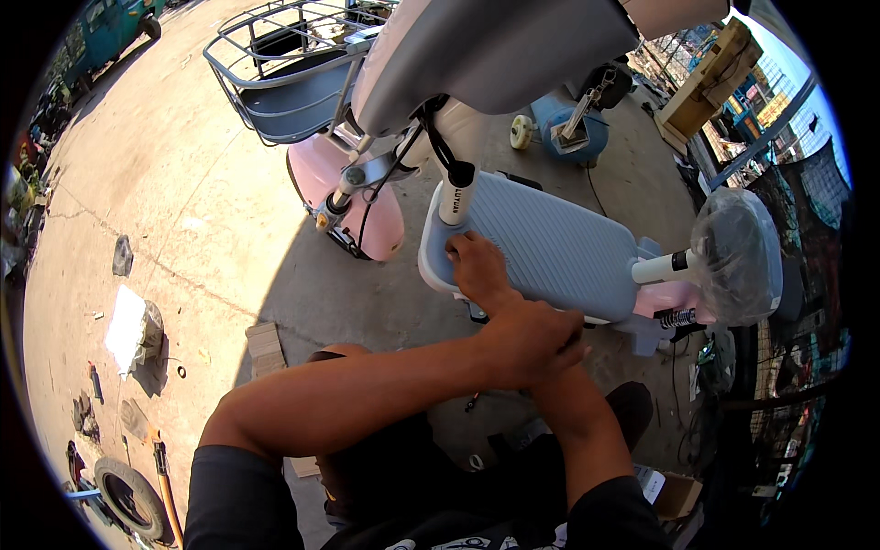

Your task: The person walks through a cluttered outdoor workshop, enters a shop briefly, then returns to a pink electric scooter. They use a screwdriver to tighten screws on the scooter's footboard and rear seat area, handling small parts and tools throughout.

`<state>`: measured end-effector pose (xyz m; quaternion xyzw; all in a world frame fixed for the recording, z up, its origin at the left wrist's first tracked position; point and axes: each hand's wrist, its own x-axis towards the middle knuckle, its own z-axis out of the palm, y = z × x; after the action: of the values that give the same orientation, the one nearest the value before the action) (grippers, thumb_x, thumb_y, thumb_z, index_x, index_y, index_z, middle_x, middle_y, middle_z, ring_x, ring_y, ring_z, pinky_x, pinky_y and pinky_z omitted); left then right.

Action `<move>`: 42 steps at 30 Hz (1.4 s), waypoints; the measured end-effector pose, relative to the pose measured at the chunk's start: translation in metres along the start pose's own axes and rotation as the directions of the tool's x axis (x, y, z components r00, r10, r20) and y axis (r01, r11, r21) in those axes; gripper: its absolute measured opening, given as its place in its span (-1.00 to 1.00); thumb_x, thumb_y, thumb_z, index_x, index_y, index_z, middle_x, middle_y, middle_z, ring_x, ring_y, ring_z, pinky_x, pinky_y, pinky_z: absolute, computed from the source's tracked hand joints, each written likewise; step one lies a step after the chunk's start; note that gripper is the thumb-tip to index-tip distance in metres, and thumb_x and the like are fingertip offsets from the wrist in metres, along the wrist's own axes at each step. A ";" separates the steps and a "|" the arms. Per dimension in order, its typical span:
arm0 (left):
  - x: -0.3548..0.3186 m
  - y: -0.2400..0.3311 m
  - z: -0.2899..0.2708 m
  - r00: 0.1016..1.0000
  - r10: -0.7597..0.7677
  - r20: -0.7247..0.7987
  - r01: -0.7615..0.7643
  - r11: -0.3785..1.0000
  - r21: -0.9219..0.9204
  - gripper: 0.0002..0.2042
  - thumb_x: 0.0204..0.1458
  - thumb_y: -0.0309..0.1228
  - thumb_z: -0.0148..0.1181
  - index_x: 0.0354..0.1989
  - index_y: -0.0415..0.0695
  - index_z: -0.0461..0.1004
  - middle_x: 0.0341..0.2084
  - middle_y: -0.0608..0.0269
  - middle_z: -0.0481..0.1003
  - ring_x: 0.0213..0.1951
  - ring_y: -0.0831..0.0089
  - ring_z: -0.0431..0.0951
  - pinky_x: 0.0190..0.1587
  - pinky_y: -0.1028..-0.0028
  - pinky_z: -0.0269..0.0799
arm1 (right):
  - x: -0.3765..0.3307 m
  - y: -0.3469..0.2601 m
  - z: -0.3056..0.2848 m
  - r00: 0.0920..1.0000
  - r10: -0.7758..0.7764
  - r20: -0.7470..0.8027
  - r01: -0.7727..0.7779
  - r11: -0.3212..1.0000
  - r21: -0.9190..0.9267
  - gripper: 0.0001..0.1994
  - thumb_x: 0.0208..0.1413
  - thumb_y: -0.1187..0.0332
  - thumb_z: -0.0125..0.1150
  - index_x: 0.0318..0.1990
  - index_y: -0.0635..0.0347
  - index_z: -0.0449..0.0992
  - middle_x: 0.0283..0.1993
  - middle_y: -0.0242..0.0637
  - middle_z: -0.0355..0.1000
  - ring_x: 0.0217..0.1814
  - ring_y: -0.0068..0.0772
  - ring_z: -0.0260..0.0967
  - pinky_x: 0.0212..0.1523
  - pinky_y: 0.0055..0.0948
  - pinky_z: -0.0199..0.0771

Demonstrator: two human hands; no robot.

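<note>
A pink-and-grey electric scooter stands in front of me, its ribbed grey-blue footboard (559, 243) slanting away to the right. My right hand (478, 266) rests on the footboard's near left end, close to the foot of the white post (456, 197). Its fingers are curled down, and whatever they may hold is hidden. Crossing over from the left, my left hand (536, 344) lies on my right forearm with its fingers bent round it. A black cable (438, 137) hangs from the grey body panel (486, 55) down to the top of the post.
A metal basket (293, 87) and pink front fender (371, 220) are ahead left; a plastic-wrapped seat (738, 252) is right. Behind stands a blue tank (573, 128) with wheels. A tyre (130, 497), a glove (137, 422) and cardboard (266, 348) lie on the concrete.
</note>
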<state>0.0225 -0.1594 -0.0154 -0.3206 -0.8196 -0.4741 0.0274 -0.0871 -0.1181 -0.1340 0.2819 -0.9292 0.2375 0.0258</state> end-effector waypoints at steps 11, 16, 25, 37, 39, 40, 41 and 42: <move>0.003 0.001 0.000 0.999 0.015 0.029 -0.015 1.000 0.003 -0.69 0.08 -0.20 0.16 -0.38 -0.26 0.49 -0.64 0.02 0.53 -0.56 0.09 0.58 -0.39 0.16 0.49 | -0.004 0.010 0.002 0.999 0.027 -0.046 -0.024 0.997 0.072 -0.89 0.07 0.48 0.19 -0.29 0.12 0.63 -0.18 -0.18 0.46 -0.16 -0.07 0.46 -0.13 -0.13 0.45; 0.002 0.002 0.000 0.999 0.000 0.044 0.001 1.000 -0.018 -0.70 0.10 -0.20 0.17 -0.38 -0.26 0.46 -0.68 0.07 0.48 -0.54 0.12 0.55 -0.38 0.22 0.41 | -0.008 0.014 0.004 0.997 -0.040 -0.068 0.043 0.998 0.042 -0.83 0.09 0.53 0.15 -0.21 0.16 0.64 -0.15 -0.17 0.46 -0.14 -0.09 0.47 -0.13 -0.17 0.48; 0.003 0.001 0.002 1.000 -0.014 0.025 0.015 0.999 -0.033 -0.73 0.05 -0.24 0.22 -0.40 -0.23 0.46 -0.68 0.05 0.48 -0.53 0.09 0.56 -0.42 0.21 0.42 | -0.016 0.011 0.001 0.991 0.009 -0.133 0.001 0.997 0.076 -0.83 0.09 0.54 0.14 -0.17 0.25 0.60 -0.09 -0.13 0.44 -0.14 -0.07 0.46 -0.12 -0.17 0.49; 0.004 0.003 0.000 0.997 -0.035 0.071 0.034 0.999 0.009 -0.72 0.07 -0.20 0.20 -0.39 -0.22 0.46 -0.67 0.05 0.49 -0.52 0.06 0.56 -0.40 0.17 0.43 | -0.029 0.012 0.010 0.983 -0.182 -0.018 0.175 0.963 -0.203 -0.68 0.00 0.56 0.15 -0.04 0.27 0.53 -0.01 -0.20 0.31 -0.06 -0.14 0.40 -0.14 -0.22 0.51; 0.004 0.006 -0.001 0.996 -0.028 0.090 0.027 1.000 0.009 -0.72 0.07 -0.20 0.18 -0.37 -0.22 0.46 -0.66 0.03 0.49 -0.51 0.05 0.56 -0.39 0.16 0.44 | -0.031 0.006 0.006 0.983 -0.179 0.036 0.182 0.948 -0.261 -0.64 -0.01 0.57 0.14 0.01 0.32 0.48 0.02 -0.17 0.26 0.01 -0.13 0.35 -0.11 -0.24 0.49; 0.004 0.007 0.000 0.996 -0.013 0.092 0.013 1.000 0.004 -0.72 0.08 -0.20 0.18 -0.37 -0.22 0.46 -0.66 0.02 0.49 -0.51 0.04 0.56 -0.39 0.16 0.44 | -0.032 0.004 0.004 0.983 -0.175 0.062 0.185 0.939 -0.291 -0.62 -0.01 0.57 0.13 0.04 0.34 0.46 0.03 -0.16 0.24 0.04 -0.12 0.32 -0.09 -0.24 0.49; 0.003 0.009 0.000 0.996 0.002 0.095 -0.002 1.000 -0.002 -0.72 0.08 -0.20 0.17 -0.36 -0.22 0.47 -0.66 0.01 0.49 -0.51 0.03 0.56 -0.38 0.16 0.44 | -0.032 0.002 0.002 0.982 -0.172 0.076 0.187 0.939 -0.289 -0.61 -0.02 0.56 0.15 0.04 0.35 0.45 0.03 -0.14 0.23 0.06 -0.11 0.31 -0.07 -0.25 0.48; 0.003 0.011 0.001 0.995 0.016 0.099 -0.015 1.000 -0.011 -0.71 0.08 -0.20 0.16 -0.35 -0.22 0.47 -0.65 -0.01 0.50 -0.50 0.02 0.56 -0.38 0.15 0.44 | -0.031 0.002 0.001 0.982 -0.168 0.091 0.187 0.940 -0.285 -0.61 -0.03 0.56 0.16 0.04 0.37 0.45 0.03 -0.13 0.23 0.08 -0.10 0.29 -0.06 -0.25 0.47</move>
<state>0.0266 -0.1537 -0.0069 -0.3502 -0.8150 -0.4614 -0.0112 -0.0618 -0.1014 -0.1413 0.3651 -0.9253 0.0848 0.0581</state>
